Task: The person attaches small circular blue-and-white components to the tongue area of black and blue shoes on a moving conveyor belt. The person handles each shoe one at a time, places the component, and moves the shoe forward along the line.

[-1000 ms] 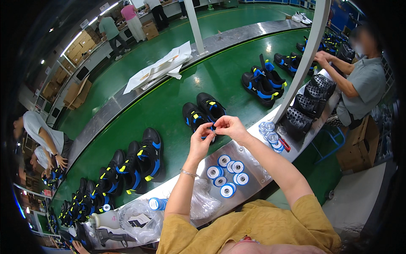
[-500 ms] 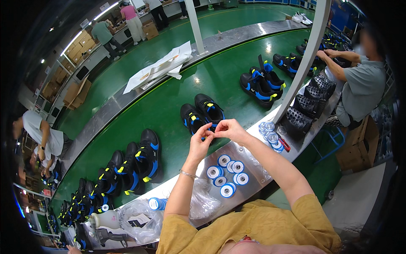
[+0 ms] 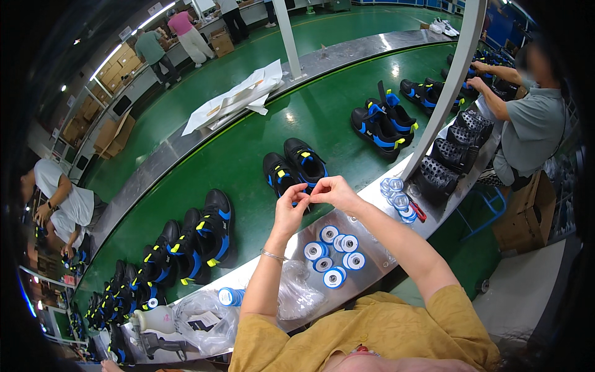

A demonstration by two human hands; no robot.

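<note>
My left hand (image 3: 290,208) and my right hand (image 3: 334,191) meet fingertip to fingertip above the edge of the green belt. Both are pinched closed; whatever lies between the fingertips is too small or hidden to make out. Just beyond them stands a pair of black shoes (image 3: 305,159) with blue and yellow trim, its near part partly covered by my hands. On the metal worktop (image 3: 378,257) below my right forearm lie several round white labels with blue rims (image 3: 333,278), some overlapping.
More shoes stand on the green belt (image 3: 260,211) at the left (image 3: 215,226) and right (image 3: 378,133). Clear plastic bags (image 3: 297,291), a stack of blue-rimmed discs (image 3: 230,297) and a spray gun (image 3: 158,344) lie along the bench. A post (image 3: 443,93) rises at right, near a co-worker (image 3: 533,118).
My hands stay together, with only a slight shift of the fingers. At the right the co-worker's hands have moved apart over the shoes; the person at far left has shifted an arm.
</note>
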